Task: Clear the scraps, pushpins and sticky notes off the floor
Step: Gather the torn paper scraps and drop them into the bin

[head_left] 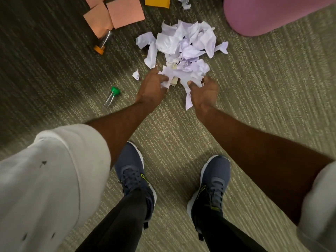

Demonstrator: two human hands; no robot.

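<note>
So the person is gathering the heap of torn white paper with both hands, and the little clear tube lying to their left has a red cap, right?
Nearly. The head view shows the left hand and right hand both gripping scraps at the near edge of the torn white paper heap, but the clear tube lying to their left has a green cap, not a red one.

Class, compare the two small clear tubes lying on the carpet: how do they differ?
The green-capped tube lies alone on bare carpet; the orange-capped tube has its far end touching a pink sticky note. The green cap points away from the person, the orange cap towards them. Both are clear, capped and lying down.
</note>
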